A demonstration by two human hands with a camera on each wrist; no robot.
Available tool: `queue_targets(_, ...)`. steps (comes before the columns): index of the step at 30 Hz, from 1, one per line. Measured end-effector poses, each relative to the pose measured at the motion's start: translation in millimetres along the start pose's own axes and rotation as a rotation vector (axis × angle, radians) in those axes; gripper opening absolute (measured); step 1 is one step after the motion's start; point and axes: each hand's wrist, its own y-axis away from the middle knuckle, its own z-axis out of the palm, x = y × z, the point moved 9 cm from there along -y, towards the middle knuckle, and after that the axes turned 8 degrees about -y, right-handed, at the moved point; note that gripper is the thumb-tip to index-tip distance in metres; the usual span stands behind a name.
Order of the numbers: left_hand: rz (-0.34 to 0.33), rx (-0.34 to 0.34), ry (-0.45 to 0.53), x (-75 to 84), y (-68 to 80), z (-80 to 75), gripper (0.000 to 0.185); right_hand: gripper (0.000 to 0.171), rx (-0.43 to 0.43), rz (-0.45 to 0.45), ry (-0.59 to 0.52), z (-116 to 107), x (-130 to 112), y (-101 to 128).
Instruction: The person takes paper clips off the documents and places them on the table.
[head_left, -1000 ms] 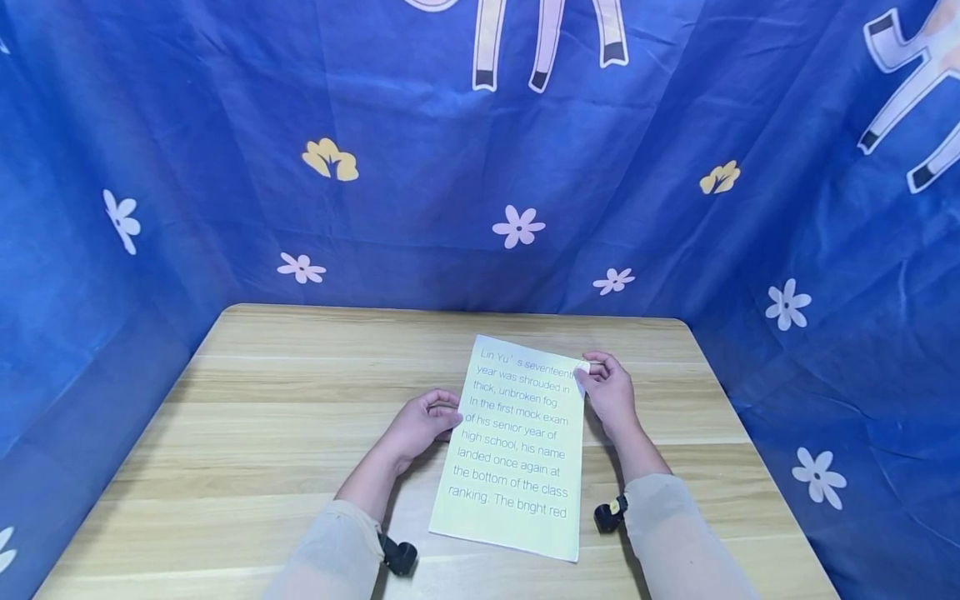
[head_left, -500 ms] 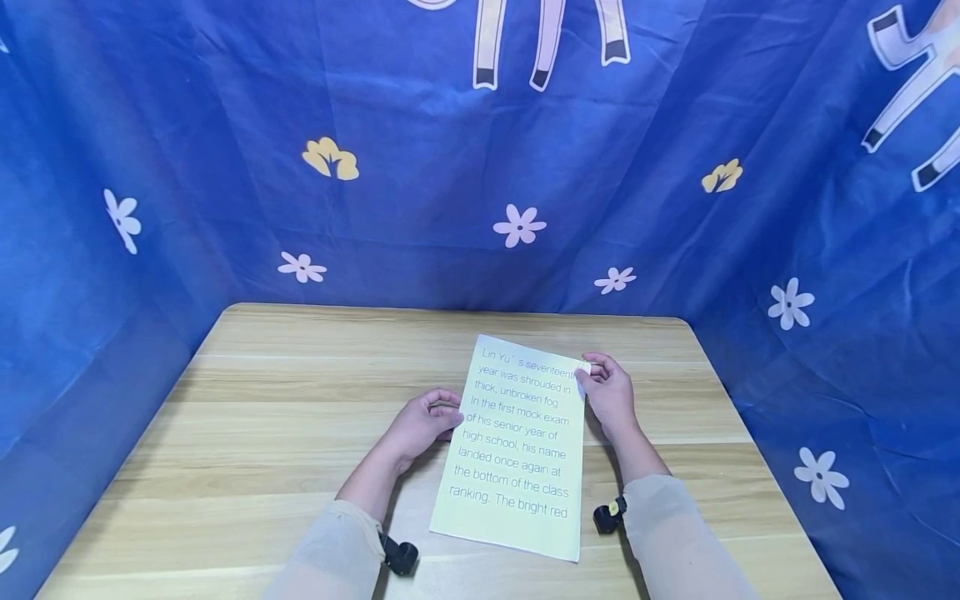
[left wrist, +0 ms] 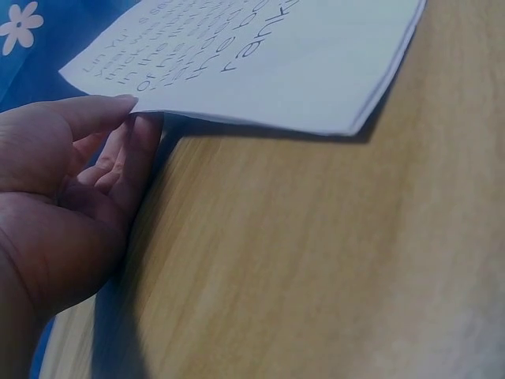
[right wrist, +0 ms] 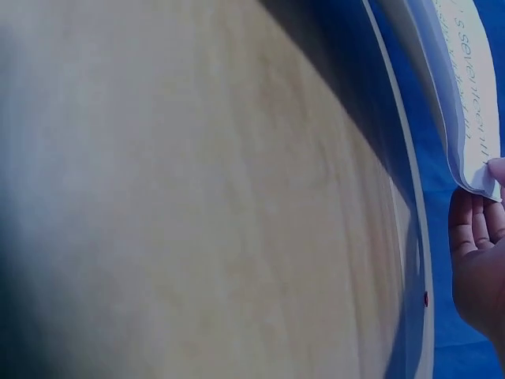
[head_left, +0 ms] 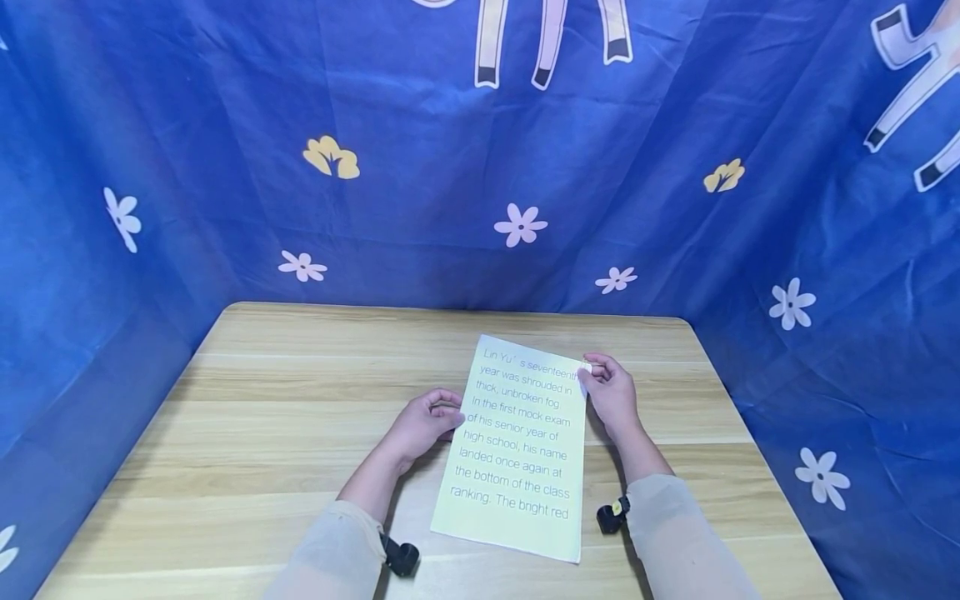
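A thin stack of printed paper sheets [head_left: 517,450], with large dark English text facing up, is held tilted over the wooden table. My left hand [head_left: 422,427] pinches its left edge, thumb on top and fingers underneath, as the left wrist view shows of the paper [left wrist: 260,87] and the hand [left wrist: 71,174]. At the upper right corner my right hand [head_left: 611,396] pinches the sheets between thumb and fingers. In the right wrist view several layered sheets [right wrist: 465,95] show at that corner, and the right hand [right wrist: 481,260] is partly cut off by the frame.
The wooden table [head_left: 262,433] has rounded far corners. A blue cloth [head_left: 420,208] with flowers and animal legs printed on it hangs behind and at both sides. Black wrist cameras sit at the left cuff [head_left: 352,525] and right cuff [head_left: 652,492].
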Motion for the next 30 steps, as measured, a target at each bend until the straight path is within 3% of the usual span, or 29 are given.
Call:
queue_targets(14, 0.014, 0.013, -0.025, 2.7, 3.5, -0.9, 0.028, 0.042, -0.004, 0.008, -0.06, -11, -5, -5)
queue_targets(30, -0.003, 0.027, -0.045, 0.0, 2.1, -1.2, 0.027, 0.043, -0.005, -0.024, -0.008, -52, -10, -20)
